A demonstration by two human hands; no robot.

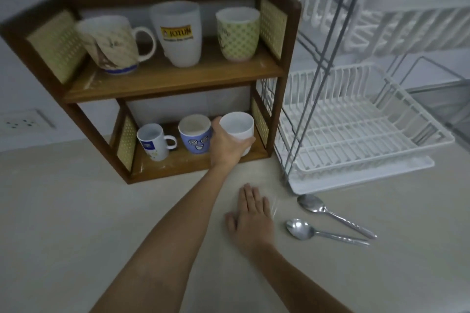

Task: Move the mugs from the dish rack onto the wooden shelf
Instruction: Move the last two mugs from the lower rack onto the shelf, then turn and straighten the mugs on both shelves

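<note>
My left hand (225, 146) is wrapped around a plain white mug (237, 127) at the right end of the wooden shelf's (175, 76) lower tier. Beside it stand a blue mug with a cartoon face (194, 138) and a small white mug with a handle (152, 142). The upper tier holds a patterned mug with a handle (112, 44), a tall white mug with a yellow label (176, 33) and a green patterned mug (236, 33). My right hand (251, 218) lies flat on the counter, fingers apart, holding nothing. The white two-tier dish rack (356, 134) stands right of the shelf with no mugs visible in it.
Two metal spoons (320, 207) (307, 230) lie on the beige counter right of my right hand, in front of the rack's drip tray (361, 175). A wall socket (23, 123) sits at the far left. A sink edge shows at the far right.
</note>
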